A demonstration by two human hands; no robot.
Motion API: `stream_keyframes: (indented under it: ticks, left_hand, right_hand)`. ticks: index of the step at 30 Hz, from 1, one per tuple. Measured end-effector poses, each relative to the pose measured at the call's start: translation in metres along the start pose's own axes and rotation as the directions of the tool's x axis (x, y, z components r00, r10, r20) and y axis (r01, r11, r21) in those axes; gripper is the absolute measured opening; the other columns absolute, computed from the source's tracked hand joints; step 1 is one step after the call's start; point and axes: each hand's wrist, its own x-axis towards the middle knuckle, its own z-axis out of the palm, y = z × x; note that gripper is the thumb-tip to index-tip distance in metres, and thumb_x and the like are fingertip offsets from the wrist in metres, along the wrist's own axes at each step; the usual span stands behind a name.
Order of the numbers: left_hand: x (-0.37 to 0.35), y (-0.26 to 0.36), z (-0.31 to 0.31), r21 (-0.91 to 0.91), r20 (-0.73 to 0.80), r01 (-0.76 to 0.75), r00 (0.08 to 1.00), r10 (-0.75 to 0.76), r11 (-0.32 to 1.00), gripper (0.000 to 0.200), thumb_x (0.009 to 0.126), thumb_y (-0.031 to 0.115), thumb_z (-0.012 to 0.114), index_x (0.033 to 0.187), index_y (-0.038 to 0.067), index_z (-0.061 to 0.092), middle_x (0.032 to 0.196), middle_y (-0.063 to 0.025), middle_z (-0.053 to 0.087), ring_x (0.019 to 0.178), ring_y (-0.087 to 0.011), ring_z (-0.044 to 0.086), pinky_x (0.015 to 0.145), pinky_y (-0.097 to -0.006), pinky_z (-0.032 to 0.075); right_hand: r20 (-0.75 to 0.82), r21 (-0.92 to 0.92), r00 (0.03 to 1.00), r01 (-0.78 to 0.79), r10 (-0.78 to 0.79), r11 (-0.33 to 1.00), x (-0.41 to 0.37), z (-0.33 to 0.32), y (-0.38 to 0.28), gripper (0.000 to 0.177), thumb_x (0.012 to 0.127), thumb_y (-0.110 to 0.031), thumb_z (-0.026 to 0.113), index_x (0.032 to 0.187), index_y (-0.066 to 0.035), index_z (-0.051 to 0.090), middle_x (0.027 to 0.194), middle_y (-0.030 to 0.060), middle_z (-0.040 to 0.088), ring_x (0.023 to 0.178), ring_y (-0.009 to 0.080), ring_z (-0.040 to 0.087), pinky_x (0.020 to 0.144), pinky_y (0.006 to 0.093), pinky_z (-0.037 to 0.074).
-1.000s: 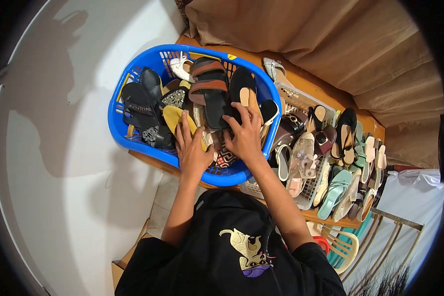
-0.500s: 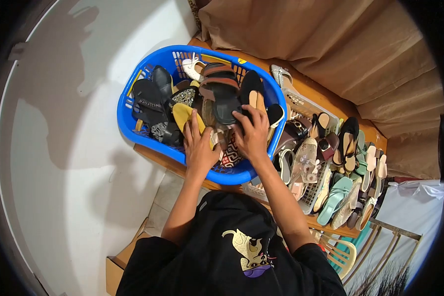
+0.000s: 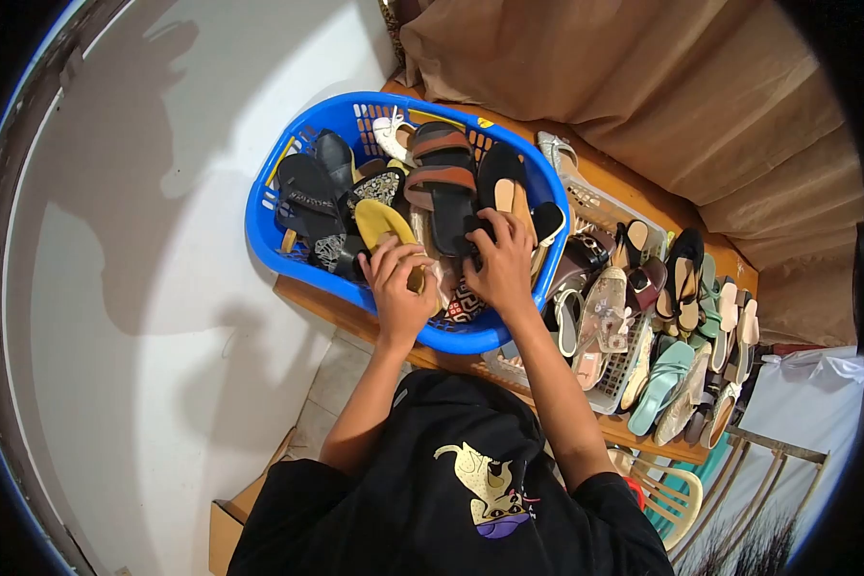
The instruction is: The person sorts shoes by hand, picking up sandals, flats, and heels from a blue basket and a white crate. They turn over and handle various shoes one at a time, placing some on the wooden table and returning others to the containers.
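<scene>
A blue plastic basket (image 3: 264,226) full of several sandals and shoes stands on a wooden table. My left hand (image 3: 398,288) is inside it with fingers curled around a yellow sandal (image 3: 379,223). My right hand (image 3: 501,264) is beside it, fingertips gripping the near end of a brown-and-black strapped sandal (image 3: 444,187). A patterned sandal (image 3: 466,305) lies under and between both hands. Black sandals (image 3: 307,197) fill the basket's left side.
A white mesh basket (image 3: 600,206) to the right holds more sandals, and a row of green, beige and brown sandals (image 3: 682,365) covers the table's right end. Brown curtain (image 3: 643,86) hangs behind. A cardboard box (image 3: 235,518) sits on the floor at the left, a chair (image 3: 672,490) at the right.
Both hands have drawn closer together and curled. The left hand went from lying flat on the yellow sandal to closing on it; the right hand closed on the strapped sandal.
</scene>
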Motion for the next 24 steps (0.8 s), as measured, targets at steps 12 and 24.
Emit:
stream_keyframes:
  ticks: [12, 24]
  left_hand:
    - [0.032, -0.022, -0.012, -0.395, -0.110, -0.002, 0.993, -0.045, 0.919, 0.016, 0.084, -0.004, 0.068, 0.100, 0.000, 0.070, 0.103, -0.0122, 0.068, 0.098, -0.0261, 0.068, 0.085, -0.0366, 0.057]
    - [0.021, 0.015, 0.034, -0.181, 0.198, 0.049, 0.980, -0.013, 0.982, 0.035, 0.090, 0.008, 0.073, 0.124, 0.007, 0.062, 0.140, -0.0184, 0.047, 0.128, -0.0429, 0.048, 0.107, -0.0513, 0.041]
  right_hand:
    - [-0.205, 0.144, 0.960, -0.162, 0.190, 0.976, -0.002, -0.014, -0.003, 0.063, 0.064, -0.010, 0.071, 0.127, -0.008, 0.061, 0.142, 0.0191, 0.047, 0.128, 0.0427, 0.044, 0.109, 0.0524, 0.037]
    - [-0.243, 0.182, 0.930, -0.235, 0.275, 0.955, -0.032, -0.015, -0.001, 0.057, 0.082, -0.001, 0.069, 0.136, 0.003, 0.053, 0.130, 0.0228, 0.057, 0.120, 0.0374, 0.055, 0.106, 0.0459, 0.045]
